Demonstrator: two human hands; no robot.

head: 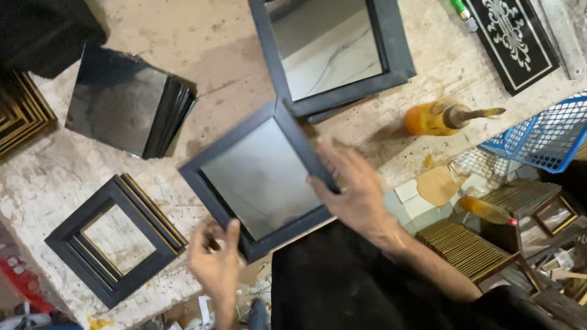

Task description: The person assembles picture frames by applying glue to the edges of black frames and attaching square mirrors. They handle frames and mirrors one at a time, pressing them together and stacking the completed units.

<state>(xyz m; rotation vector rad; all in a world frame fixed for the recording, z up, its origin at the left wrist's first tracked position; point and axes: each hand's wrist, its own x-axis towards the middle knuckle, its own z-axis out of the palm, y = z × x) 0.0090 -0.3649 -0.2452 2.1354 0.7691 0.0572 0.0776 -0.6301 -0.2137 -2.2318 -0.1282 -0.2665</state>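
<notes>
Gripped at a worn, pale workbench (183, 36): one black frame (263, 177) with a grey pane, tilted like a diamond, held between two bare hands. Left hand (214, 260) pinching the frame's lower corner, thumb (232, 235) pressed over the front edge, other fingers tucked behind. Right hand (354, 189) clamped on the frame's right edge, fingers (327, 156) spread narrow along the moulding, fingertips curled over onto it.

Just above the right fingertips: a larger black frame (391, 43) around a pale marbled panel, nearly touching the held frame's top corner. Right of those fingers: an orange glue bottle (431, 117) lying on its side with a stick in its neck; below it, near the wrist, a second orange bottle (486, 209) with a red tip. Two bottles in all. Beyond them, a blue mesh basket (544, 137) and stacks of ribbed wooden strips (461, 244).

Left of the left thumb: a stack of empty black frames with gilt inner edges (113, 238), count not clear. Farther up on that side: a stack of dark glass panes (128, 101), too tightly packed to count, and gold-edged frames (21, 113) at the margin.

Far upper right of the fingers: one black rectangular plaque (516, 36) with white scrollwork ornament and a pale border, the only sign-like piece in view.
</notes>
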